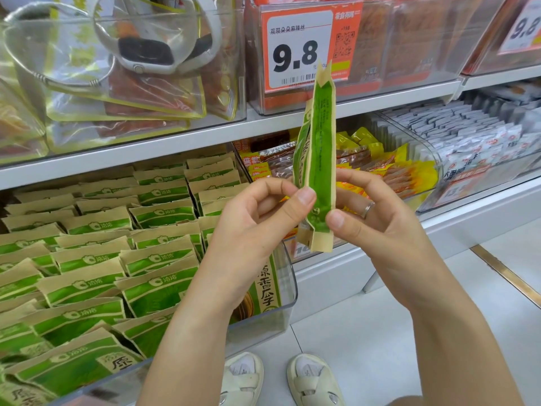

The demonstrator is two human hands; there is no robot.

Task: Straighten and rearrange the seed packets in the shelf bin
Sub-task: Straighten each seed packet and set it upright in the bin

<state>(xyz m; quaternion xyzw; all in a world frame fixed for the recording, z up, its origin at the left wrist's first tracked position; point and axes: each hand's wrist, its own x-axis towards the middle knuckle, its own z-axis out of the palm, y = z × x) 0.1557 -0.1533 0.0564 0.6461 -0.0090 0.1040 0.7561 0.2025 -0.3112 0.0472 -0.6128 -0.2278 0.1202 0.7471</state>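
1. White shelving [181, 142] runs across the view in tiers, with pale floor tiles [366, 332] below it.
2. Clear plastic forms the shelf bin [288, 291] on the lower left; it is packed with rows of green-and-kraft seed packets [96, 259], mostly standing on edge with some leaning out of line.
3. Above it, another clear bin [123, 112] holds yellow-edged pouches, and a pale wristwatch shape shows on its front wall.
4. To the right, a bin of red packs carries an orange price tag [307, 48] reading 9.8; lower down sit yellow-and-red snack packs [380, 168] and a bin of grey-white sachets [474, 136].
5. Two or so green packets [320, 159] are held upright and edge-on in front of the shelves, above and to the right of the bin, clear of it.
6. The left hand [257, 218] pinches their lower part, thumb pressed on the near face and fingers curled behind.
7. The right hand [377, 218] pinches the same lower part from the other side with thumb and fingers; a ring [367, 208] sits on one finger.
8. Two pale shoes [281, 379] stand on the floor below.
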